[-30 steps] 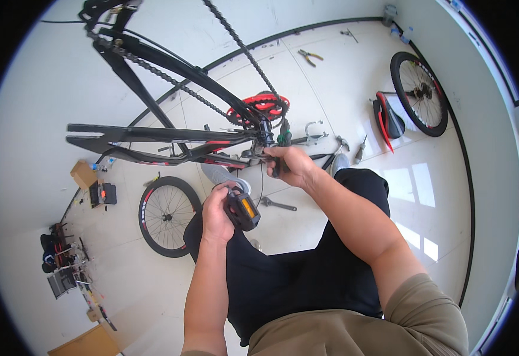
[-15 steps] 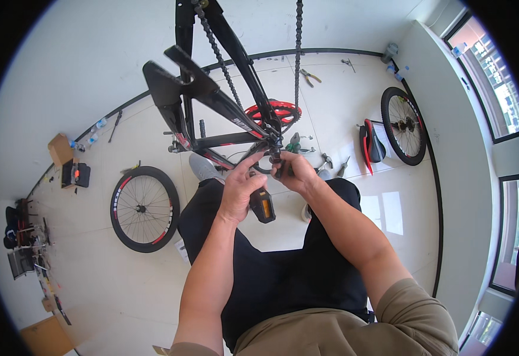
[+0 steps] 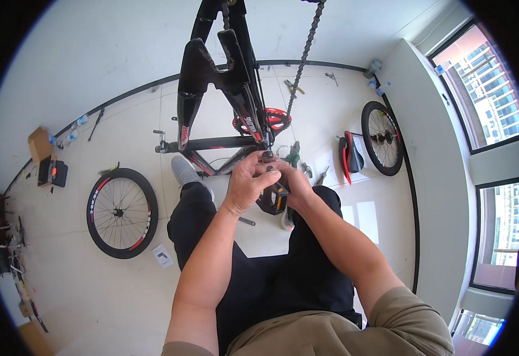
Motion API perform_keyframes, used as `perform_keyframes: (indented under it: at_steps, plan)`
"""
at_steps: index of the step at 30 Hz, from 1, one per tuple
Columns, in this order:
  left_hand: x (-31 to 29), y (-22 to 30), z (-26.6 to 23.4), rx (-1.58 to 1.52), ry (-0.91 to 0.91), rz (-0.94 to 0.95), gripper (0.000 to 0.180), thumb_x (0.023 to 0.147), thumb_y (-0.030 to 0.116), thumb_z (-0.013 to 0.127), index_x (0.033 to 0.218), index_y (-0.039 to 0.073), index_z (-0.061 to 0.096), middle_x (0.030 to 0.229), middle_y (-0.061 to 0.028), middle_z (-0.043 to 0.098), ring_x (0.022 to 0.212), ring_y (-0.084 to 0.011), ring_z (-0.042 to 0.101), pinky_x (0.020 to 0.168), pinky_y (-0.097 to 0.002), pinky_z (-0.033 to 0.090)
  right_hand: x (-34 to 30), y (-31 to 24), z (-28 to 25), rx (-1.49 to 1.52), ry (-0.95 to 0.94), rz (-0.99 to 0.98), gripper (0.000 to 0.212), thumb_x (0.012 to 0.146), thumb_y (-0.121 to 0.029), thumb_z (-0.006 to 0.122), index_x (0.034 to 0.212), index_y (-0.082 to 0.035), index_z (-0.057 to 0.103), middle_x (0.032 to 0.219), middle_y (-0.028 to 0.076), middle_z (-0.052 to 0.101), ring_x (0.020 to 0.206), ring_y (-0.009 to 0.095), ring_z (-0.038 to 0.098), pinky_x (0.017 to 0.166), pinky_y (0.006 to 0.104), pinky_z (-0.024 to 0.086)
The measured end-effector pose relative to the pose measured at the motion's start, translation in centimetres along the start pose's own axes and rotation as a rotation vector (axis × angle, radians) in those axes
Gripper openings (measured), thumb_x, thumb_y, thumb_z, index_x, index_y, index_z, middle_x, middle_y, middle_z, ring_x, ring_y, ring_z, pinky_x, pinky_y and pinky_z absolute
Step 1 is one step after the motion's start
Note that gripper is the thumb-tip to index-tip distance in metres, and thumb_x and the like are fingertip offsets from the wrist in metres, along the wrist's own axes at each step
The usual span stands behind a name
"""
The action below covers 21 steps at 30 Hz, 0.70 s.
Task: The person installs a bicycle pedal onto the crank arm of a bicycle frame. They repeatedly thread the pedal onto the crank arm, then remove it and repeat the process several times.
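A black bicycle frame (image 3: 189,115) stands before me, its forked end pointing up. My left hand (image 3: 246,185) is closed on a black pedal (image 3: 272,202) with an orange reflector, thumb on top by its spindle. My right hand (image 3: 297,183) is curled round the pedal's far right side, its fingers partly hidden behind it. Both hands are close together just below the frame's bottom bracket, where a dark round end (image 3: 267,155) shows above the fingers. A red and black chainring (image 3: 277,118) sits beyond, and a chain (image 3: 307,50) hangs to its right.
A wheel (image 3: 122,213) lies left, with a paper sheet (image 3: 162,256) beside it. At the right are another wheel (image 3: 383,138) and a red-black saddle (image 3: 352,157). Green-handled pliers (image 3: 294,155) lie past my hands. An open carton (image 3: 40,144) stands far left.
My hands have come together, the right moving in beside the left around the pedal. The pedal has turned and shifted slightly right. The whole view has shifted, and the frame appears more upright.
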State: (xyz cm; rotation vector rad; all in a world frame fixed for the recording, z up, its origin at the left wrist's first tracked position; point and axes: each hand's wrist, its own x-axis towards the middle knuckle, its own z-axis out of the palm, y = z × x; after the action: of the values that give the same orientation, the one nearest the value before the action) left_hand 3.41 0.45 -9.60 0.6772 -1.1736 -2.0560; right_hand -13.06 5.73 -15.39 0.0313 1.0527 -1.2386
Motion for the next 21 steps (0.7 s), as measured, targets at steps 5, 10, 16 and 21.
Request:
perform_keyframes:
  at_steps: [5, 10, 16, 21]
  plan:
    - [0.1, 0.6, -0.5, -0.059, 0.033, 0.04, 0.031, 0.087, 0.004, 0.067, 0.116, 0.002, 0.058, 0.114, -0.0214, 0.071, 0.102, -0.0165, 0.069, 0.082, -0.025, 0.056, -4.6, 3.1, -2.1, -0.121, 0.179, 0.031, 0.014, 0.089, -0.004, 0.065, 0.099, 0.003, 0.058, 0.083, 0.011, 0.058, 0.068, 0.02, 0.055, 0.06, 0.0369, 0.048]
    - [0.8, 0.2, -0.3, -0.107, 0.074, 0.073, 0.031, 0.087, 0.006, 0.067, 0.117, 0.005, 0.06, 0.117, -0.0185, 0.07, 0.115, -0.0209, 0.065, 0.092, -0.0286, 0.05, -5.2, 9.4, -5.1, -0.171, 0.362, 0.345, 0.007, 0.087, 0.0, 0.059, 0.092, 0.0, 0.053, 0.074, 0.01, 0.052, 0.057, 0.02, 0.049, 0.049, 0.035, 0.045]
    - [0.0, 0.9, -1.9, -0.056, 0.135, 0.074, 0.035, 0.086, 0.012, 0.068, 0.12, 0.008, 0.061, 0.12, -0.0207, 0.07, 0.085, -0.0089, 0.061, 0.08, -0.0253, 0.052, -0.9, 15.4, -5.1, -0.32, 0.535, 0.518, 0.011, 0.09, -0.007, 0.058, 0.098, -0.007, 0.05, 0.071, 0.008, 0.046, 0.053, 0.019, 0.043, 0.043, 0.0343, 0.039]
    - [1.0, -0.3, -0.2, -0.082, 0.049, 0.036, 0.036, 0.087, 0.011, 0.068, 0.122, 0.008, 0.06, 0.122, -0.0238, 0.068, 0.084, -0.0083, 0.06, 0.079, -0.0253, 0.051, 5.2, 21.7, -14.3, -0.535, 0.558, 0.486, 0.026, 0.09, -0.019, 0.064, 0.108, -0.004, 0.054, 0.089, 0.013, 0.053, 0.074, 0.024, 0.053, 0.057, 0.04, 0.047]
